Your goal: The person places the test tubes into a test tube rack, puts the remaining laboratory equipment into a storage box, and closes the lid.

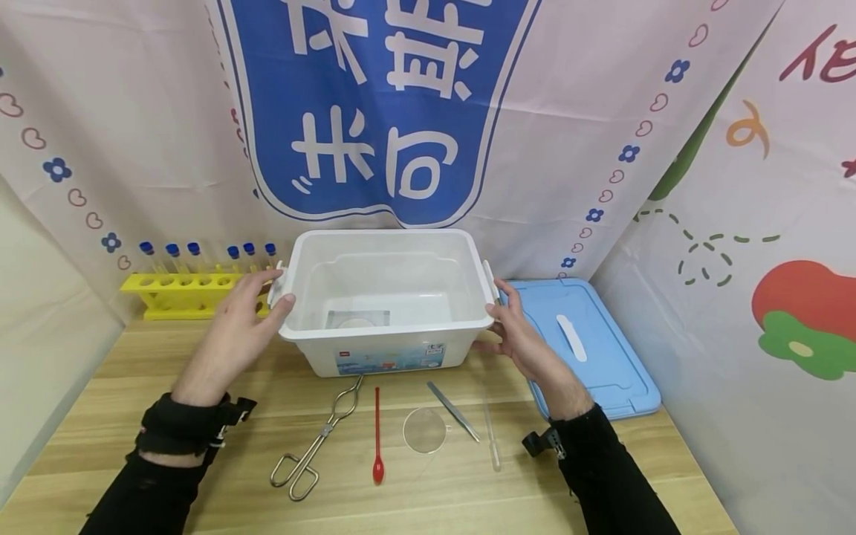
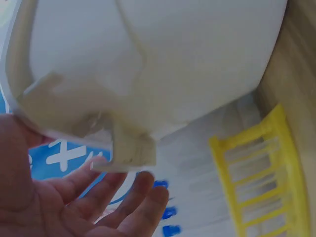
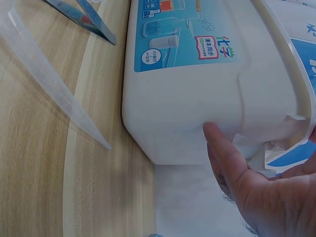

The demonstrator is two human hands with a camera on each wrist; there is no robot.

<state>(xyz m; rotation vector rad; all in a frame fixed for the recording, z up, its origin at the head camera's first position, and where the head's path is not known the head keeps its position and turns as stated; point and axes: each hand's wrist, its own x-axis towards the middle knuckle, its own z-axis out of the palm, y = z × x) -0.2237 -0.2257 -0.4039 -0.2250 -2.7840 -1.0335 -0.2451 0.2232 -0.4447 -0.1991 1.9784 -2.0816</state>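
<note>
A white plastic bin [image 1: 388,338] with a blue printed label stands at the back of the table, its top uncovered. My left hand [image 1: 244,312] is at its left end, thumb at the rim and fingers loosely spread around the side handle [image 2: 131,148]. At the other end, my right hand [image 1: 524,338] lies beside the right handle [image 1: 490,281]. One straight finger [image 3: 224,150] of that hand touches the bin wall, while its other fingers are partly hidden. Inside the bin, a flat clear packet [image 1: 357,319] rests on the floor.
Crucible tongs [image 1: 325,431], a red spoon [image 1: 377,446], a round clear dish [image 1: 424,431], tweezers [image 1: 455,411] and a plastic dropper [image 1: 491,438] lie in front. A yellow rack [image 1: 170,299] of blue-capped tubes stands left. The blue lid [image 1: 602,349] lies right.
</note>
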